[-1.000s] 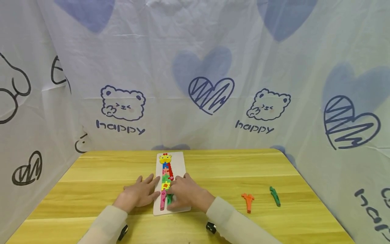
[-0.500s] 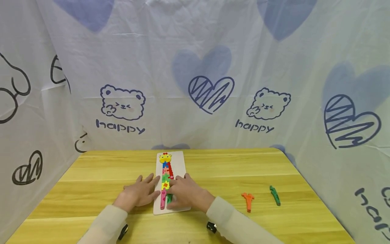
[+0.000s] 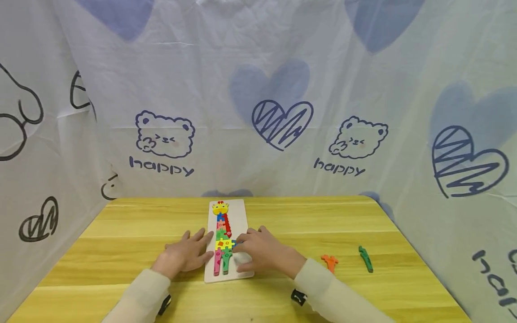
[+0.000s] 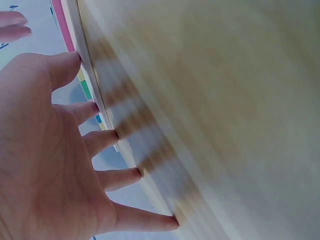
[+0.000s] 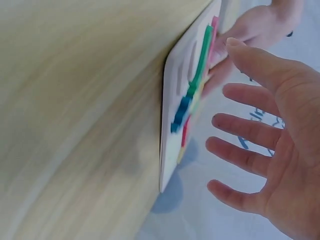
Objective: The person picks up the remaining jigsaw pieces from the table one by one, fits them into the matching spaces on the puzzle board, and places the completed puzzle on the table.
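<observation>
A white puzzle board [image 3: 239, 215] holds a giraffe of coloured pieces, with a yellow head [image 3: 220, 208], a red mane piece [image 3: 227, 225] and pink [image 3: 217, 262] and green leg pieces [image 3: 226, 261]. My left hand [image 3: 181, 255] lies flat-fingered at the board's left side, thumb and fingertips along its edge. Over the right side hovers my right hand [image 3: 264, 252], fingers spread and bent a little, holding nothing. Beside the yellow body piece [image 3: 224, 244] a blue piece [image 5: 181, 115] sits on the board, mostly covered by my right fingers in the head view.
To the right on the wooden table [image 3: 295, 215] lie an orange puzzle piece [image 3: 330, 261], partly behind my right sleeve, and a green one [image 3: 365, 259]. A white printed cloth [image 3: 226, 170] hangs behind and at both sides of the table.
My right hand has lifted off the lower pieces and moved right, uncovering the green leg and the right part of the yellow body. The left hand has stayed at the board's edge.
</observation>
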A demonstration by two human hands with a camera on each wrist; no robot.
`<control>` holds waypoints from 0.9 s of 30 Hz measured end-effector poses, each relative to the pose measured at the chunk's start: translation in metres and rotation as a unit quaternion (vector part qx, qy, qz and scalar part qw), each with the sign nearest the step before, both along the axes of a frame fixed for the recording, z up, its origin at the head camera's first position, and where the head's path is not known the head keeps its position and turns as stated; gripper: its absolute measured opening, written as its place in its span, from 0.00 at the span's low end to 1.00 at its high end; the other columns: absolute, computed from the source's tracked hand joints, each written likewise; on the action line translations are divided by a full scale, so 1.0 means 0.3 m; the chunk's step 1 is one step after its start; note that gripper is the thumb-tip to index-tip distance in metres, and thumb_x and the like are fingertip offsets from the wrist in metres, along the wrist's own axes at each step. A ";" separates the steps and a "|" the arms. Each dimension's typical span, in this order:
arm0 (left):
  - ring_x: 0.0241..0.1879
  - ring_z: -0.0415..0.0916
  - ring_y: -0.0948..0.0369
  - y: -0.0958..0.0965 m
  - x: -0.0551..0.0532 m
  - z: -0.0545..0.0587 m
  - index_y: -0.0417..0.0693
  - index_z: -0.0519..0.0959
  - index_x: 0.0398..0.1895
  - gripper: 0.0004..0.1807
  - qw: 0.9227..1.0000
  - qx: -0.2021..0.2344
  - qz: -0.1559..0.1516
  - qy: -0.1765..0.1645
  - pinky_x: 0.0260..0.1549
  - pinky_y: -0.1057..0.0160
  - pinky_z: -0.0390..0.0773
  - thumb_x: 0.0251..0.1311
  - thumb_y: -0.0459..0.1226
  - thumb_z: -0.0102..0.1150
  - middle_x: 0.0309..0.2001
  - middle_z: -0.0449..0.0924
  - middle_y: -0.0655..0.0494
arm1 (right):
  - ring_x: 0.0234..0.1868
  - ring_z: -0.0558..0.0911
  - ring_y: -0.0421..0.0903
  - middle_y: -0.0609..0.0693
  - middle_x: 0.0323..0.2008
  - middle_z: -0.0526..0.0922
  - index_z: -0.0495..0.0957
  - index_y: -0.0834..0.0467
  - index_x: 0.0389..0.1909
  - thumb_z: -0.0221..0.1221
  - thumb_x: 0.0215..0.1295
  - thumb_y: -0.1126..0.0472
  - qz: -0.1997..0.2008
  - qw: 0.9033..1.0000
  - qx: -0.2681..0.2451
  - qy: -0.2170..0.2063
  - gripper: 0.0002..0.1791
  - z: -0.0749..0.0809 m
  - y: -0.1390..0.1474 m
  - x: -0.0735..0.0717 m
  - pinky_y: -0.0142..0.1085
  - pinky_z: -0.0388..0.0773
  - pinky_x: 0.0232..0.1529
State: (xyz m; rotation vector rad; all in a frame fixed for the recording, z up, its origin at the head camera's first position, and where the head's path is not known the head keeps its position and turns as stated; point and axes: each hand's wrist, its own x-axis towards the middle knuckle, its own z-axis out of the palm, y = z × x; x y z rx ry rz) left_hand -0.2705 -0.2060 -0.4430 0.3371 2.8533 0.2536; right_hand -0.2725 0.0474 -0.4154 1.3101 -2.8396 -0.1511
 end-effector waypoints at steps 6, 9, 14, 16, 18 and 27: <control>0.76 0.51 0.25 0.003 0.005 -0.004 0.56 0.58 0.82 0.37 1.000 -0.003 -0.001 0.000 0.53 0.10 0.57 0.75 0.58 0.48 0.82 0.53 0.43 | 0.59 0.79 0.47 0.44 0.62 0.83 0.84 0.42 0.60 0.66 0.65 0.36 0.002 1.000 -0.024 0.004 0.26 0.018 0.110 0.011 0.48 0.77 0.56; 0.76 0.51 0.25 0.002 0.006 -0.003 0.55 0.58 0.82 0.37 1.000 -0.004 -0.001 0.003 0.53 0.10 0.58 0.75 0.58 0.48 0.82 0.53 0.43 | 0.58 0.80 0.47 0.46 0.62 0.84 0.84 0.43 0.60 0.67 0.64 0.37 -0.005 0.999 -0.031 0.011 0.26 0.025 0.171 0.012 0.48 0.76 0.54; 0.76 0.51 0.25 0.000 0.003 0.004 0.55 0.57 0.82 0.38 1.000 -0.005 0.001 0.007 0.54 0.10 0.58 0.75 0.58 0.48 0.82 0.53 0.43 | 0.56 0.81 0.50 0.48 0.60 0.84 0.84 0.46 0.59 0.69 0.62 0.39 -0.010 0.999 -0.048 0.019 0.27 0.033 0.266 0.019 0.50 0.77 0.51; 0.76 0.51 0.25 0.000 0.002 0.006 0.56 0.57 0.82 0.38 1.000 -0.005 0.002 0.006 0.53 0.10 0.57 0.75 0.58 0.48 0.82 0.53 0.43 | 0.55 0.81 0.51 0.49 0.59 0.85 0.85 0.47 0.58 0.70 0.61 0.40 -0.012 0.998 -0.052 0.018 0.27 0.033 0.305 0.023 0.51 0.77 0.49; 0.76 0.51 0.25 -0.001 0.001 0.006 0.56 0.57 0.82 0.38 1.000 -0.006 0.002 0.006 0.53 0.10 0.57 0.75 0.58 0.48 0.83 0.53 0.44 | 0.54 0.81 0.52 0.50 0.59 0.85 0.85 0.48 0.58 0.71 0.61 0.40 -0.015 0.998 -0.054 0.014 0.27 0.028 0.347 0.028 0.51 0.77 0.47; 0.76 0.52 0.26 -0.002 0.001 0.006 0.56 0.57 0.82 0.38 1.000 -0.008 0.001 0.004 0.53 0.10 0.57 0.75 0.59 0.47 0.83 0.53 0.44 | 0.59 0.80 0.58 0.54 0.60 0.84 0.83 0.52 0.61 0.71 0.61 0.42 -0.059 0.994 -0.075 -0.048 0.30 0.016 0.527 0.058 0.61 0.77 0.51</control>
